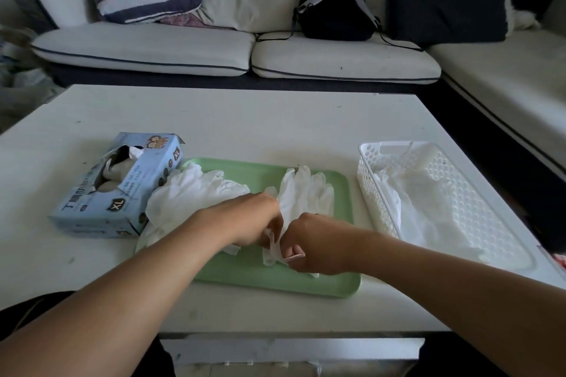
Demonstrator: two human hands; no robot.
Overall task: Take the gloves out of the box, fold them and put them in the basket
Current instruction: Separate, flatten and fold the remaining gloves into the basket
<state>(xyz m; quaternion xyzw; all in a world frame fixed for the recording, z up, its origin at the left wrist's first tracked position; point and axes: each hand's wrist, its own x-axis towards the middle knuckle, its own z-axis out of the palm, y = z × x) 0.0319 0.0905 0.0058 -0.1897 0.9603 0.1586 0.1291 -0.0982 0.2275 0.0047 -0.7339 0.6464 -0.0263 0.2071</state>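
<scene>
A white glove (pixel 301 193) lies on the green tray (pixel 254 275), fingers pointing away from me. My left hand (pixel 255 220) and my right hand (pixel 312 243) meet over its cuff end, and both pinch the thin material. A loose pile of white gloves (pixel 190 196) covers the tray's left end. The light blue glove box (pixel 119 184) lies left of the tray, its top opening torn open. At the right stands the white perforated basket (pixel 367 174) with white gloves (pixel 428 208) inside.
The white table (pixel 245 122) carries everything, and its near edge runs under my forearms. Behind it stands a white sofa (pixel 337 61) with cushions and a black backpack (pixel 333 6).
</scene>
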